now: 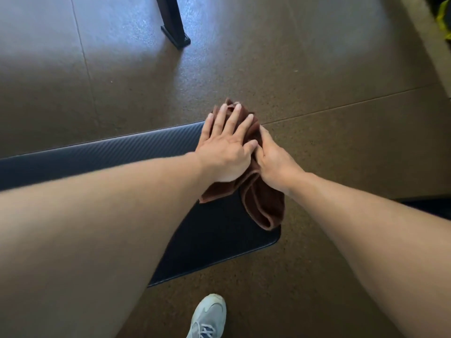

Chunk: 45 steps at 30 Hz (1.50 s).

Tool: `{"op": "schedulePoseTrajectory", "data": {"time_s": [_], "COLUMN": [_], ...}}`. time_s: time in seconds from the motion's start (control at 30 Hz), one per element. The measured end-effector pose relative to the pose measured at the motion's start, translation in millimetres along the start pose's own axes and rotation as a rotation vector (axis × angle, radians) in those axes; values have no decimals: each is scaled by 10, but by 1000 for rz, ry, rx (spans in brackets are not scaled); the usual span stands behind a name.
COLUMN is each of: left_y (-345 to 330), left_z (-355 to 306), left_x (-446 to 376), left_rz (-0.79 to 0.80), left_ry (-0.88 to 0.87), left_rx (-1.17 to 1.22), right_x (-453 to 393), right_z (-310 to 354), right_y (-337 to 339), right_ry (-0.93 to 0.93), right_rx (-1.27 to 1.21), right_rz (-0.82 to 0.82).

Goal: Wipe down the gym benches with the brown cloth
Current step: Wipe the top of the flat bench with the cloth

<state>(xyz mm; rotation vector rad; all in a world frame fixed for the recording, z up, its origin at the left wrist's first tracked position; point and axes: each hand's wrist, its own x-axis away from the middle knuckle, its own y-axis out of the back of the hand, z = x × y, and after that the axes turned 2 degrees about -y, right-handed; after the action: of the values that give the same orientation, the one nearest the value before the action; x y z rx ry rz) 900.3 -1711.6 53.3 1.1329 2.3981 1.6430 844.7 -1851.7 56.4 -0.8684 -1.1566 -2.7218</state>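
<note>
Cloth [264, 206] lies on the bench's [102, 152] right end, under both hands.

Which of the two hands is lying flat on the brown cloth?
The left hand: its fingers are spread straight over the brown cloth on the bench. The right hand pinches the cloth's edge instead.

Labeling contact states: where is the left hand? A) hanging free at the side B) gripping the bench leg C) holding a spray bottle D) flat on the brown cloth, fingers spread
D: the left hand lies with straight, spread fingers on the brown cloth at the end of the bench, while the right hand holds the cloth's edge.
</note>
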Motion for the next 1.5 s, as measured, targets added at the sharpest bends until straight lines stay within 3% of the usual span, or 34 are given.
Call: {"op": "schedulePoseTrajectory", "data": {"time_s": [0.27, 0.47, 0.77, 1.23, 1.37, 1.5], "left_y": [11, -242, -609, -245, -6, 135], "left_z": [98, 437, 1403, 3759, 4246, 4358], "left_x": [200, 1084, 3103, 5432, 5867, 5965], "left_rz": [-58, -147, -227, -292, -230, -167], "left_ry": [-115, -154, 138, 655, 688, 492], "left_rx": [-21, -25, -1, -52, -119, -168], "right_x": [135, 716, 1593, 2036, 2129, 2081], "right_z": [7, 80, 871, 3381, 3727, 3683], "right_y": [-215, -644, -2158, -4671, -5039, -4972], "right_ry": [-11, 138, 520, 862, 855, 909], "right_rx": [-109, 521, 653, 692, 704, 729], "right_rz": [-76, -172, -108, 170, 183, 169]}}
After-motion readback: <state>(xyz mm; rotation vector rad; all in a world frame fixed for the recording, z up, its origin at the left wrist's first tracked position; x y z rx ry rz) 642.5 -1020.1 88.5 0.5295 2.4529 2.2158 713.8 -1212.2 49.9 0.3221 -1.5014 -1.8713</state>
